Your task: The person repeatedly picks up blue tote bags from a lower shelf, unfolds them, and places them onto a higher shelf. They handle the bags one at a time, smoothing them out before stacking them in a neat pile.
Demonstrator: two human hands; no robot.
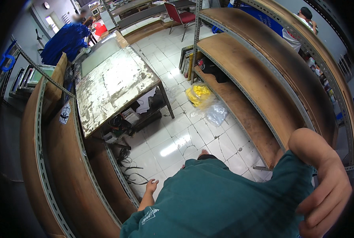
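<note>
My left hand (152, 185) hangs low at my left side, fingers loosely apart and holding nothing. It is nearest to some dark cables (134, 172) on the floor beside the left shelf. My right arm is bent up, and my right hand (324, 202) is close to the camera at the lower right. Its fingers are curled together in front of my green shirt (224, 198). Whatever they may hold is hidden.
A worn, paint-stained table (113, 85) stands ahead on the left. Metal-framed wooden shelves (244, 63) curve along the right, others (61, 166) on the left. Yellow and clear plastic bags (199, 94) lie on the white tiles. Farther back are a red chair (179, 15) and people.
</note>
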